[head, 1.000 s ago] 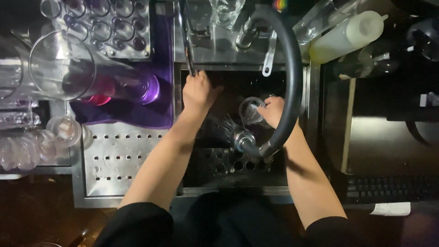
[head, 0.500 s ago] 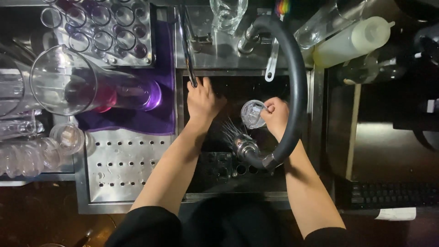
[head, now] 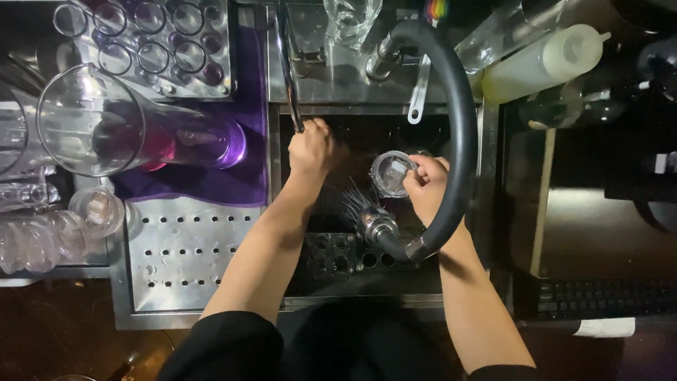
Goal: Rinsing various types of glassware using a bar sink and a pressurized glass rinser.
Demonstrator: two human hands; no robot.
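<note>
Steel surrounds the whole scene: a dark sink basin sits sunk into a metal worktop whose left part is a perforated drain board. Over the basin the person's right hand holds a small clear glass, its fingers wrapped around the rim and side so that the open mouth faces up toward the camera. Just below the glass, a spray nozzle throws fine jets of water up and to the left; the nozzle ends a thick black hose that curves in a wide arc from a metal fitting at the back of the sink, round the right of the hand, and down to the nozzle. The left hand is clenched on a thin dark metal lever that runs from the back wall down to the basin's upper left edge.

Left of the sink, a large clear pitcher lies on its side on a purple mat, with a rack of small round glasses behind it. More upturned glasses stand at the far left edge of the drain board. Behind the sink stands another clear glass, and to the right lies a pale yellow squeeze bottle. Both sleeves are black.
</note>
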